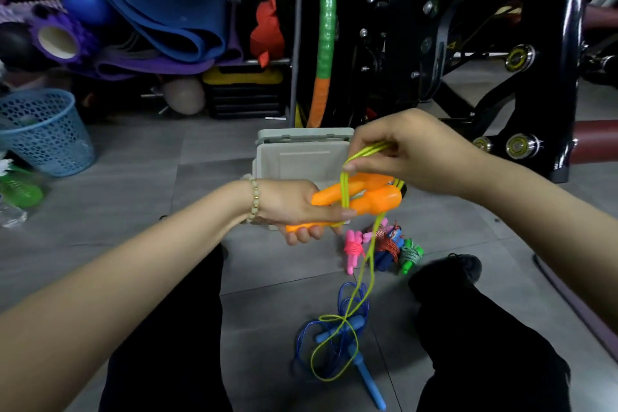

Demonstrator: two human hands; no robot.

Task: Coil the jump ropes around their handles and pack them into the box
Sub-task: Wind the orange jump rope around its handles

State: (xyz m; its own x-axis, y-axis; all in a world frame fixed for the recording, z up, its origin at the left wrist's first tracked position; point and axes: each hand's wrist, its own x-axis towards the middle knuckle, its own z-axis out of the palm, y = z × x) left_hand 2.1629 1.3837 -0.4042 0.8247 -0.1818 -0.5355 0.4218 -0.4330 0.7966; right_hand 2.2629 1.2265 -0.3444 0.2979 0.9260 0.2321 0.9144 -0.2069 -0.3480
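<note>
Coiling is under way: the left hand [294, 207] grips the orange handles [374, 199] before the grey box [301, 160] at twelve o'clock, the right hand [411, 150] pinches the yellow-green rope [367, 257] above them, and the next move is probably winding the slack trailing toward six o'clock.

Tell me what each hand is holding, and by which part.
The left hand grips the two orange handles by their narrower ends. The right hand pinches several strands of the yellow-green rope just above the handles.
</note>
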